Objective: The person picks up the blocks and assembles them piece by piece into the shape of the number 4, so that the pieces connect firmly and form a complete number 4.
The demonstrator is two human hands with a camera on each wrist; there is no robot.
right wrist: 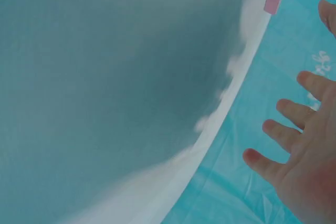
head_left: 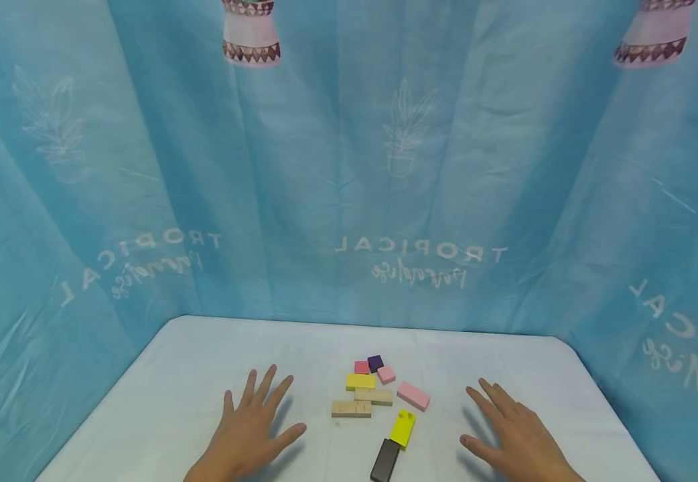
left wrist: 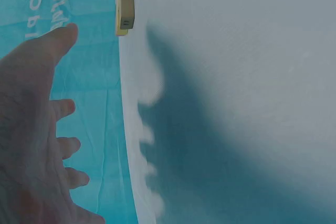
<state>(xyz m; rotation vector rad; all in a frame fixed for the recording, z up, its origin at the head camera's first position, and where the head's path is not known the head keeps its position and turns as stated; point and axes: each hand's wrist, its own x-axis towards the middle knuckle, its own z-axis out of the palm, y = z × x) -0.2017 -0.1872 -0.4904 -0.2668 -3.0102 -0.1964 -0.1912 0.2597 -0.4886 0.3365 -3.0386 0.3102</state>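
Both hands hover over the table with fingers spread, holding nothing. The left hand (head_left: 246, 432) is to the left of a group of blocks, the right hand (head_left: 514, 432) to their right. Two plain wooden blocks (head_left: 352, 409) lie nearest the left hand, with a yellow block (head_left: 360, 382) just behind. Farther back sit small red (head_left: 362, 367), dark purple (head_left: 376, 363) and pink cubes (head_left: 386, 374). A longer pink block (head_left: 413, 395) lies toward the right hand. In front of it, a bright yellow block (head_left: 403, 428) meets a dark block (head_left: 385, 460) end to end.
The white table (head_left: 204, 341) has rounded far corners. A blue printed curtain (head_left: 301, 201) hangs behind it and along both sides. Each hand casts a shadow on the tabletop, large in the wrist views.
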